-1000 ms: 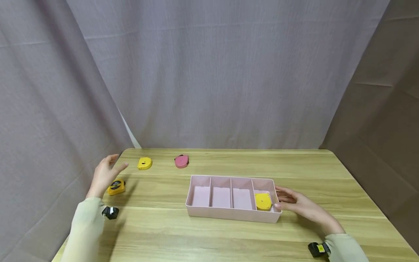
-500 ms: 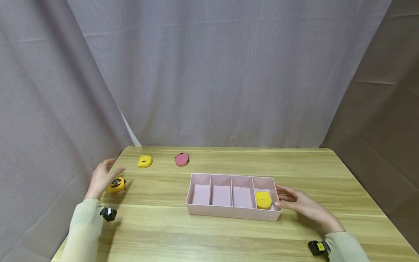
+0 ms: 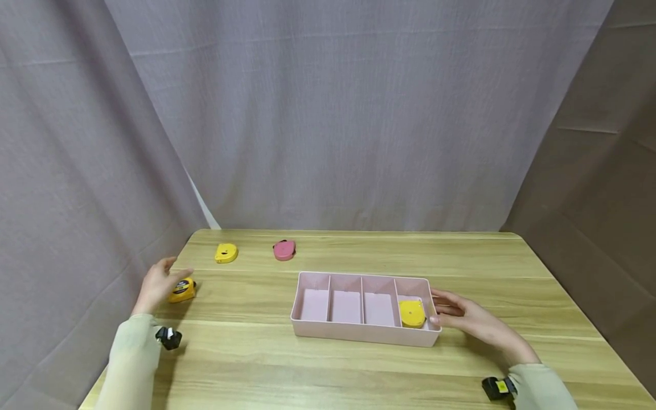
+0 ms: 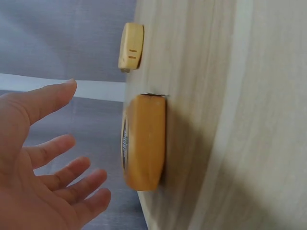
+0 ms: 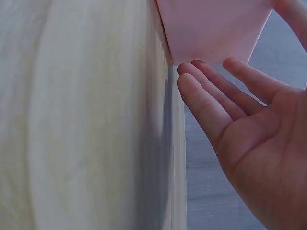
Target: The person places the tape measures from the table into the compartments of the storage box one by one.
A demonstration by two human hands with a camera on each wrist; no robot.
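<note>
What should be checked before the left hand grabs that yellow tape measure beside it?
1. Left hand open, fingers spread: ok.
2. Nearest tape measure lying flat on the table, not yet gripped: ok.
3. Right hand open against the pink tray end: ok.
4. Three left compartments free, one yellow tape measure in the rightmost: ok.
5. Whether the tape's blade is locked: cannot tell.

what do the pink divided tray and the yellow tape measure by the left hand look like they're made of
The pink tray looks like moulded plastic with a matte finish: thin, even walls and dividers, one uniform colour, soft dull reflections. The yellow tape measure near the left hand seems to have a smooth hard plastic case with rounded edges and a dark round label on its face; a small metal tab appears to show at one end.
</note>
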